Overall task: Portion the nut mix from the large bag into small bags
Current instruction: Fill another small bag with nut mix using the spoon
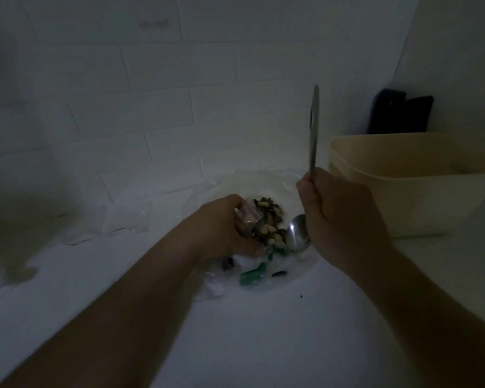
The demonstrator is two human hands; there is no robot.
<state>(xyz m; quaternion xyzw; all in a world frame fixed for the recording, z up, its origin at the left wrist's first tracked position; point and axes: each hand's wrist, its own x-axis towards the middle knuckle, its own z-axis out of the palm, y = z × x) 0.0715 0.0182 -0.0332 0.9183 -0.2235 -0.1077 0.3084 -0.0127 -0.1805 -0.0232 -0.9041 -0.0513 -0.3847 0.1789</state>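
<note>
1. Gripping a spoon (305, 191) in a closed fist, the right hand (339, 217) keeps the handle pointing up and far, toward the tiled wall (151, 113), and the bowl of the spoon down, just left of the fist.
2. The left hand (224, 228) curls its fingers round a small bag (248, 219) and pinches its mouth. Whether the mouth is held open I cannot tell in this dim light.
3. The nut mix (269, 222) sits in a heap inside the clear large bag (252, 186), which lies spread on the white counter (235, 331). The heap lies between the two hands.
4. The spoon bowl is just right of the heap, touching or almost touching its near right edge, and the small bag is on the heap's left edge.
5. The relation that matters: the spoon's long axis runs near to far and steeply upright, so a loaded spoon would have to travel left across the heap to the small bag, I judge.
6. A cream tub (403, 191) stands to the right, apart from the work.
</note>
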